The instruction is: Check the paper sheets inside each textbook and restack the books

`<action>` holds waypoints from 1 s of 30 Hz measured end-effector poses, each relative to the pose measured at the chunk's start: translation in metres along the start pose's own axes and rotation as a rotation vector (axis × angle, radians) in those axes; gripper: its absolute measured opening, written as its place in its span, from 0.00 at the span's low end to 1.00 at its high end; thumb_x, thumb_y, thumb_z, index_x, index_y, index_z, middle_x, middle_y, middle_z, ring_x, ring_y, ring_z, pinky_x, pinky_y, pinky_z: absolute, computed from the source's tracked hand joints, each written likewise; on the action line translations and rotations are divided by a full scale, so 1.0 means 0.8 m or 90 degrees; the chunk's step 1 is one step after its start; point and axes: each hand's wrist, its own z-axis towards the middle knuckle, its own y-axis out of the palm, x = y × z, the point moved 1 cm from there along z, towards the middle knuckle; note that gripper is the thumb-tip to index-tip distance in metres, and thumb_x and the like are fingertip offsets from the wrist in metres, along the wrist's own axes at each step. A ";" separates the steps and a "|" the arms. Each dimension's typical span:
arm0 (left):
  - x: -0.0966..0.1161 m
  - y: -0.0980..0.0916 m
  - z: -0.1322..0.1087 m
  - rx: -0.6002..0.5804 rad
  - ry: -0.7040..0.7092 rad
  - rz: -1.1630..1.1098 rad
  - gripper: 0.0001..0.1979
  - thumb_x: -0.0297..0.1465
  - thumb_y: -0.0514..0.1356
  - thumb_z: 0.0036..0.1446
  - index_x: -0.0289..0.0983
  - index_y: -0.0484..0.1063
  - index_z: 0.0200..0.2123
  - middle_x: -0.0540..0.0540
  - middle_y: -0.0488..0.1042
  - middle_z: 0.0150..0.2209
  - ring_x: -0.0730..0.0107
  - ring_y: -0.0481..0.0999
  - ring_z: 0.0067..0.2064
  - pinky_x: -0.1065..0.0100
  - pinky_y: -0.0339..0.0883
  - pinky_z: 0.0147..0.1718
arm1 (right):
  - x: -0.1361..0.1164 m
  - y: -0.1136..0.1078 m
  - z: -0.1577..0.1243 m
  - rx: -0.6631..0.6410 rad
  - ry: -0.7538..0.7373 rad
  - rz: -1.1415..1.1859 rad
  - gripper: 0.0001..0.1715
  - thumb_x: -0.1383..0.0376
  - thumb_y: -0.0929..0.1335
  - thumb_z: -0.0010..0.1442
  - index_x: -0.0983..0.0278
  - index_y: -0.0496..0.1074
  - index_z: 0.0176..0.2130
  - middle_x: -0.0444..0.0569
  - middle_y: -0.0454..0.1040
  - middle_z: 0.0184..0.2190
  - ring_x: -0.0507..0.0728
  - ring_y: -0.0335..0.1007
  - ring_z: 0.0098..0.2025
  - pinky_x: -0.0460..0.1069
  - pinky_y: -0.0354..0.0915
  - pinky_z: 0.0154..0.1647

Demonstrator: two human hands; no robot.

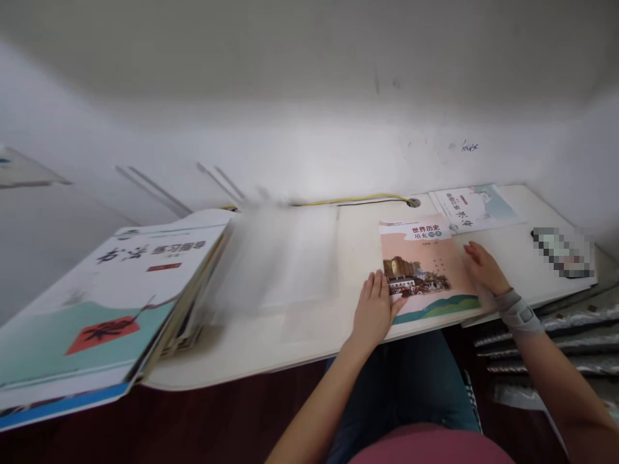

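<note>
At the near edge of the white laminate desk point(300, 335), the person's left hand point(373, 310) lies flat with fingers stretched out and loose on the lower left corner of a salmon-pink paperback history workbook with a building picture on its cover point(425, 267), while the right hand point(485, 267), a grey band at its wrist, rests open-fingered along the book's right edge, neither hand gripping it. Left of them a tilted stack of white-and-teal exercise books point(111, 296) overhangs the desk, and farther back a thin white booklet point(476, 207) lies near the wall beside a yellow cable point(358, 200).
</note>
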 end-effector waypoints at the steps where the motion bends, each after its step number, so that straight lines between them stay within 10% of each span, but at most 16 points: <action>1: -0.002 -0.001 -0.001 0.003 0.001 0.005 0.35 0.48 0.46 0.61 0.21 0.61 0.58 0.26 0.59 0.60 0.46 0.56 0.63 0.51 0.56 0.58 | 0.003 -0.001 -0.001 0.020 -0.023 -0.049 0.29 0.61 0.61 0.55 0.67 0.63 0.55 0.60 0.67 0.55 0.62 0.63 0.58 0.62 0.56 0.60; 9: -0.002 -0.003 0.001 0.006 0.009 0.019 0.37 0.49 0.45 0.61 0.20 0.60 0.58 0.26 0.60 0.59 0.45 0.56 0.63 0.50 0.56 0.58 | -0.005 0.013 -0.012 -0.038 -0.097 -0.250 0.29 0.54 0.56 0.62 0.70 0.69 0.51 0.62 0.60 0.60 0.63 0.50 0.65 0.59 0.49 0.64; 24: 0.010 -0.020 0.005 -0.005 -0.028 -0.118 0.34 0.48 0.47 0.61 0.24 0.62 0.57 0.27 0.59 0.60 0.47 0.56 0.63 0.50 0.55 0.59 | -0.084 -0.016 -0.017 -0.180 -0.153 -0.039 0.34 0.46 0.51 0.64 0.60 0.65 0.57 0.50 0.62 0.61 0.58 0.47 0.66 0.58 0.44 0.67; 30: -0.002 -0.064 0.008 0.030 -0.041 -0.150 0.23 0.38 0.47 0.64 0.33 0.62 0.58 0.36 0.61 0.61 0.55 0.56 0.64 0.52 0.55 0.59 | -0.161 0.056 -0.030 -0.333 -0.367 -0.035 0.35 0.48 0.54 0.65 0.63 0.54 0.63 0.52 0.49 0.66 0.58 0.40 0.67 0.59 0.44 0.66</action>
